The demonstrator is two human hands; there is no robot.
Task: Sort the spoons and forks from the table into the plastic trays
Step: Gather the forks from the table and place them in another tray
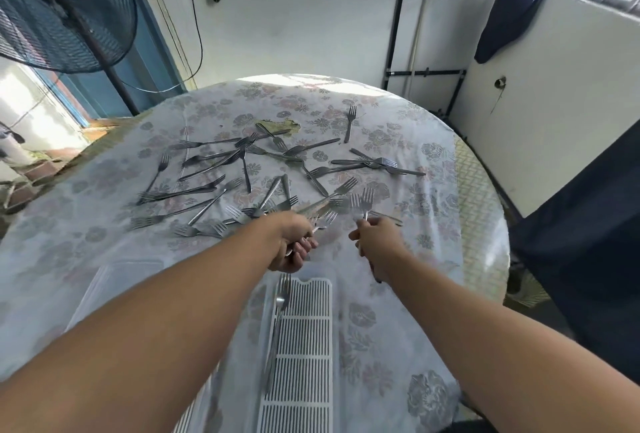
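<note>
At the bottom centre of my view sits a white slotted plastic tray [304, 346], lying on the floral tablecloth [391, 328], with a few pieces of cutlery [278, 308] laid lengthwise along its left edge; I cannot tell whether they are spoons or forks. A second, clear plastic tray [114, 280] shows at lower left, partly hidden behind my left forearm. Both forearms run up from the lower corners toward the middle of the frame. My left hand [294, 242] is clenched around a bundle of forks [323, 216] whose tines fan out toward the upper right. My right hand [377, 242] pinches the handle of a single fork [366, 202], held upright with tines pointing to the top of the frame, just beside the left hand's bundle. Beyond the hands, in the centre of the frame, many loose forks [242, 169] lie scattered and overlapping on the round table [481, 224], and one lone fork [350, 122] lies apart toward the upper centre. A torn patch [277, 124] in the cloth shows just past the scatter. Farther off, a dark standing fan [62, 10] fills the upper left, a black cable [197, 27] hangs down the white wall [294, 17], and dark blue fabric [512, 10] drapes at the upper right.
</note>
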